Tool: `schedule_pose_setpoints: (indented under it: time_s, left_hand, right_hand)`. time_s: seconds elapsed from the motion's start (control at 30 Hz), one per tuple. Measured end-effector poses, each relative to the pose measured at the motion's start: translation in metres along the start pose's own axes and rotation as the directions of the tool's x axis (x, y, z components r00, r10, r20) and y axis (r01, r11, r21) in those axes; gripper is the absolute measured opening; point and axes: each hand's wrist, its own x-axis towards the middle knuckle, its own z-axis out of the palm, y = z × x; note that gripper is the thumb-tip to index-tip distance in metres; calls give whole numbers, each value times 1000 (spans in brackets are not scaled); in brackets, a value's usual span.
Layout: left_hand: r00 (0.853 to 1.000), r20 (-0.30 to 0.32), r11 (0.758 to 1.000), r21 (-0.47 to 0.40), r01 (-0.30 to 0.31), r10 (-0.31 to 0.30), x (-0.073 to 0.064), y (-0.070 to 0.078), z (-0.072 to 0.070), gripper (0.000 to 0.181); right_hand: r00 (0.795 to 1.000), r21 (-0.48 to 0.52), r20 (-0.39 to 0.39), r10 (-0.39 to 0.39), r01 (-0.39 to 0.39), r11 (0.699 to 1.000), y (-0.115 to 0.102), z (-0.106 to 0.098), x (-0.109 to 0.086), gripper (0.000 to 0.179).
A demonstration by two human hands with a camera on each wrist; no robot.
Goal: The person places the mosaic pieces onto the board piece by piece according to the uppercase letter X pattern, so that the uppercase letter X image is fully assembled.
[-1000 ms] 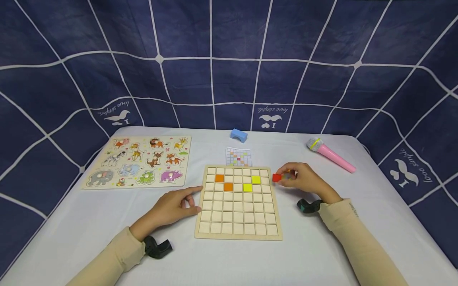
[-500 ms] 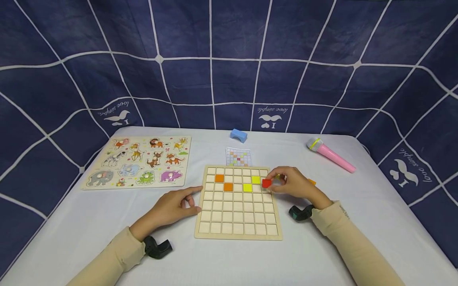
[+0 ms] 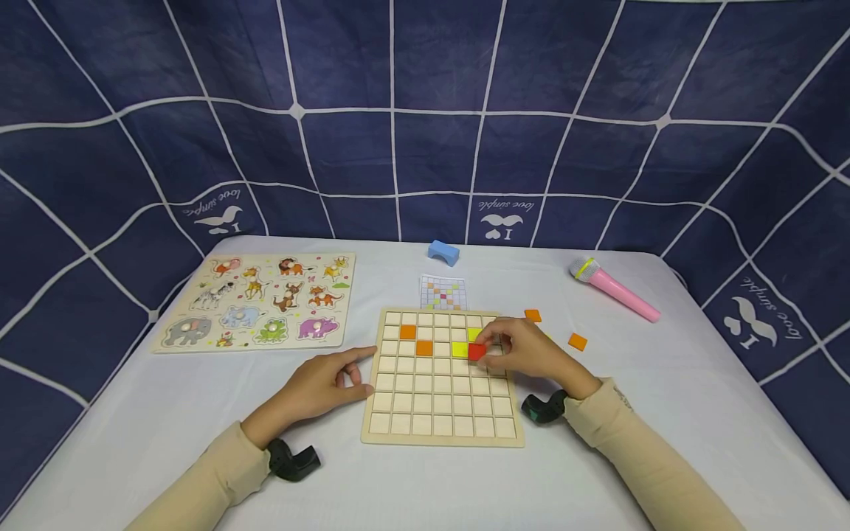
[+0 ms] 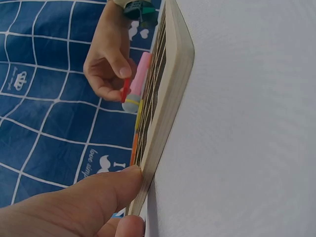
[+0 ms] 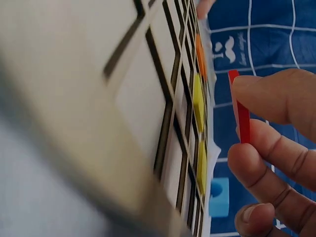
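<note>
Between thumb and fingers my right hand (image 3: 531, 352) pinches a red square tile (image 3: 477, 352), held over the upper right of the wooden grid board (image 3: 443, 439). In the right wrist view the red tile (image 5: 240, 108) is seen on edge, apart from the board. My left hand (image 3: 319, 387) touches the board's left edge with its thumb and index finger. Set in the grid are an orange tile (image 3: 408, 332), a second orange tile (image 3: 424, 348), a yellow tile (image 3: 460, 349) and another yellow tile (image 3: 474, 334), partly behind my right fingers.
Behind the board lies a printed pattern card (image 3: 443, 293), with a blue arch block (image 3: 443, 252) farther back. Loose orange tiles (image 3: 578, 341) lie right of the board. A pink toy microphone (image 3: 617, 289) is at the far right, an animal peg puzzle (image 3: 255, 299) at the left.
My right hand has carried the red tile leftward from beside the board to above the grid, uncovering loose tiles on the cloth. The left hand has stayed at the board's edge.
</note>
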Motion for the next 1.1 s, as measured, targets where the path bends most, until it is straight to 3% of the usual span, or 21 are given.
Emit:
schedule_pose_setpoints:
  time_s: [0.67, 1.1]
  left_hand:
    - [1000, 10, 1000, -4, 0, 0, 1, 0, 0, 62]
    - [1000, 11, 1000, -2, 10, -10, 0, 1, 0, 62]
  right_hand:
    - [996, -161, 75, -40, 52, 986, -27, 22, 20, 18]
    - [993, -256, 115, 10, 20, 967, -39, 33, 29, 17]
